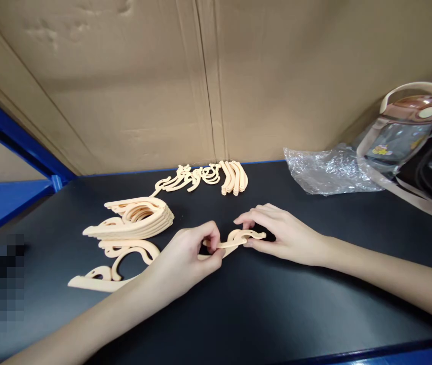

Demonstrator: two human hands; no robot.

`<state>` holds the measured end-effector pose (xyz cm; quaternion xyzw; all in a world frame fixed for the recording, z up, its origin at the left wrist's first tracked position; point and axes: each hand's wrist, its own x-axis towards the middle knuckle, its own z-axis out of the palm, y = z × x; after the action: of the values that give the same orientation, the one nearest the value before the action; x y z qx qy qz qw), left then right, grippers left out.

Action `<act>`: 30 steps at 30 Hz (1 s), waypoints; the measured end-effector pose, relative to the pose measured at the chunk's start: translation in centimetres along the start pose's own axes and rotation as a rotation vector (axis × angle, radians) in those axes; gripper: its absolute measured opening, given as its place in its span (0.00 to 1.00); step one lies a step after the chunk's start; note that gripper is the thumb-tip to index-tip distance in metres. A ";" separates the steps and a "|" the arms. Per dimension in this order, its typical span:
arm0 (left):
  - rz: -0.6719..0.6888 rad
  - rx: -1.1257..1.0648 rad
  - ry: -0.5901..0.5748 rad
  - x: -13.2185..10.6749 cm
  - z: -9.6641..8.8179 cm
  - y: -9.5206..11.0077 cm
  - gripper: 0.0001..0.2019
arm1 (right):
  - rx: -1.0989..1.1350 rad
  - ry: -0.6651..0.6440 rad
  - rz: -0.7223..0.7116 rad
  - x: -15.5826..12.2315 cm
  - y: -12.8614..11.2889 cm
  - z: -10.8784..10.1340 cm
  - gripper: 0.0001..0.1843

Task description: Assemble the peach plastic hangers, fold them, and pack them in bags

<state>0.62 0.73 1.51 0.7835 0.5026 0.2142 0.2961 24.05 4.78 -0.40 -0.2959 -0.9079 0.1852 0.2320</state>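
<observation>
Both hands pinch one flat peach cut-out piece [240, 237] just over the dark table [261, 304], my left hand [185, 258] on its straight end, my right hand [284, 233] on the curl. I judge it light, thin, stiff and snappable, best held by the edges. A stack of similar pieces [140, 220] lies left, with a cardboard wall [208, 76] behind.

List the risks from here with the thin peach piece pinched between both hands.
1. The peach piece looks thin; the left hand and right hand pinch its opposite ends and might bend or snap it.
2. If it slips, it could land among the loose parts beside the left wrist and get mixed up.
</observation>
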 end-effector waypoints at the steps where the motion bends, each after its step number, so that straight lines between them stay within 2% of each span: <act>1: 0.020 0.003 0.011 0.1 0.1 -0.3 0.04 | 0.008 0.004 0.018 0.0 0.0 0.0 0.14; 5: 0.086 0.047 0.037 0.0 0.5 -1.1 0.01 | 0.071 0.014 0.104 0.0 0.2 0.0 0.10; 9: 0.117 0.073 0.037 -0.2 0.4 -1.1 0.02 | 0.146 0.017 0.134 0.3 0.4 0.0 0.09; 13: 0.108 0.090 0.051 -0.3 -0.2 -1.0 0.07 | 0.258 0.037 0.133 0.4 0.7 0.1 0.09; 16: 0.099 0.099 0.078 -0.4 -0.5 -0.9 0.08 | 0.296 0.029 0.103 0.4 0.9 0.1 0.07; 19: 0.129 0.141 0.088 -0.5 -0.3 -0.9 0.03 | 0.306 0.029 0.078 0.3 0.9 0.1 0.08; 22: 0.179 0.209 0.081 -0.5 0.1 -1.0 0.09 | 0.248 0.049 0.064 0.3 0.9 0.2 0.08; 26: 0.181 0.211 0.056 -0.5 0.4 -1.1 0.03 | 0.140 0.063 -0.019 0.1 0.7 0.3 0.09; 30: 0.176 0.204 0.050 -0.5 0.0 -0.9 0.05 | 0.141 0.068 -0.048 0.2 0.5 0.3 0.11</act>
<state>-0.14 0.56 0.87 0.8450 0.4582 0.2066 0.1825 23.97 5.24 -0.81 -0.2630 -0.8911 0.2329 0.2872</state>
